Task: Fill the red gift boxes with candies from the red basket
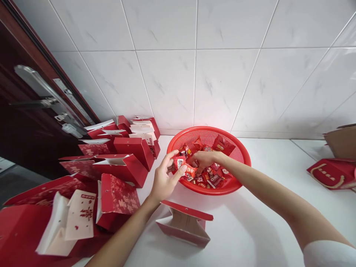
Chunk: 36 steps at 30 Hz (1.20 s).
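Note:
A round red plastic basket [244, 155] with mesh sides holds several small wrapped candies [214, 178]. At its left rim my left hand [164, 178] is closed around red candy packets [180, 161], thumb on top. My right hand [202, 161] reaches down into the basket among the candies, its fingers bent together; what they grip, if anything, is hidden. Just in front of the basket stands one red paper box [186, 226], its top open and nothing visible inside.
Many red paper boxes [119, 193] stand in rows at the left on the white surface [267, 215]. A dark door [25, 111] with a metal handle is beyond them. A red box with a rope handle [330, 173] and brown cardboard [342, 142] lie far right. A tiled wall rises behind.

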{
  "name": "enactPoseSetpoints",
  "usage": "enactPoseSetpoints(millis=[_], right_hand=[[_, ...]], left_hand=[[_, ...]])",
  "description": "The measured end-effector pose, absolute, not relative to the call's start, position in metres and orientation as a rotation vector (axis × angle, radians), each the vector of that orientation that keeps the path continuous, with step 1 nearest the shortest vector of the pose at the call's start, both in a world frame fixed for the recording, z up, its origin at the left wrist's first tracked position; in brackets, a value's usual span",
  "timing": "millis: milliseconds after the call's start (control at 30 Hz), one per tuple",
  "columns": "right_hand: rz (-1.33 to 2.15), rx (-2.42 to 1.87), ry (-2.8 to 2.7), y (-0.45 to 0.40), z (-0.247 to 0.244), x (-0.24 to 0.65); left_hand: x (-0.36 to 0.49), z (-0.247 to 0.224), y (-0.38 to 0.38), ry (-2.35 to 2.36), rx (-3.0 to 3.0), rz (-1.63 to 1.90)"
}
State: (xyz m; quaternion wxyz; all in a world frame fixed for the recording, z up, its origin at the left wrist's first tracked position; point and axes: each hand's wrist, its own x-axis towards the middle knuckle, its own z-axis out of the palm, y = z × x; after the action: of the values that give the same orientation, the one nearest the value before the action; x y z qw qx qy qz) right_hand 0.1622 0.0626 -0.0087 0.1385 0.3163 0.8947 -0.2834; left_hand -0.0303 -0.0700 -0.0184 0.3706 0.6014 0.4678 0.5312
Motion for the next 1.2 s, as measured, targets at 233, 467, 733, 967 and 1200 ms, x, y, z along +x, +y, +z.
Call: enactPoseSetpoints(millis=[233,467,733,967,1200], right_hand=[[-0.803,1.059,2.600,0.070,-0.009,0.169],[-0.810,1.186,2.628,0.069,0.006,0.176],[-0.790,1.138,2.545,0.067,0.008,0.178],[-0.789,1.047,2.462,0.060,0.008,0.172],[-0.704,1.115,2.467,0.060,0.013,0.175]], left_hand=[[-0.032,-0.019,-0.070,1.217,1.544,1.356],[-0.032,-0.019,-0.068,1.207,1.464,1.367],[-0.033,-0.021,-0.069,1.214,1.525,1.378],[-0.033,-0.021,-0.069,1.206,1.526,1.373],[-0.033,-0.023,-0.068,1.211,1.509,1.356]])
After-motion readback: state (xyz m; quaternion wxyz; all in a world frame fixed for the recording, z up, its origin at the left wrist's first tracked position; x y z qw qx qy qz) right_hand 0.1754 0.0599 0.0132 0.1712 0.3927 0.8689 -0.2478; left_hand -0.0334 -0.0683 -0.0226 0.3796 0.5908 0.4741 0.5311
